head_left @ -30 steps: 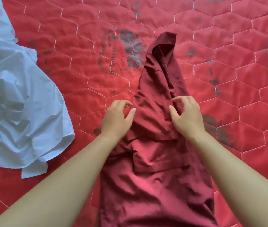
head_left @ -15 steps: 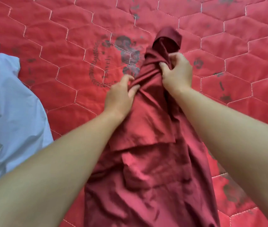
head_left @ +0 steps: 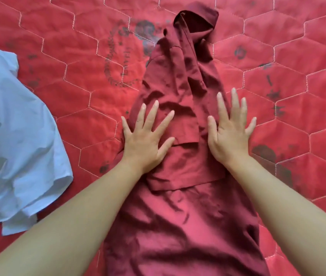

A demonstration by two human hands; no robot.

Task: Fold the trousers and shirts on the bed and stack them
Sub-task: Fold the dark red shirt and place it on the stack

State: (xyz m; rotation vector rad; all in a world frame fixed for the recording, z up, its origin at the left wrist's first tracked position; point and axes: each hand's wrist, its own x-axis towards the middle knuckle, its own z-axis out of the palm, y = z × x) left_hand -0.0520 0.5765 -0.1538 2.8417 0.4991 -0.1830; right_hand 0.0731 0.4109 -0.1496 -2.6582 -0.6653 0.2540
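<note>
A dark red shirt (head_left: 180, 216) lies lengthwise on the bed, its sides folded inward, collar at the far end. A sleeve is folded across its middle. My left hand (head_left: 146, 136) rests flat on the shirt's left side, fingers spread. My right hand (head_left: 229, 132) lies flat on the shirt's right edge, fingers spread too. Neither hand grips any cloth. A crumpled light blue shirt (head_left: 13, 136) lies unfolded at the left.
The bed is covered by a red quilt (head_left: 297, 86) stitched in hexagons with dark printed marks. The blue shirt reaches the frame's left edge. Bare quilt shows to the right of the red shirt and beyond its collar.
Both hands gripped the shirt near its collar half a second ago. They have let go, slid back toward me, and now press flat with open fingers on the shirt's middle.
</note>
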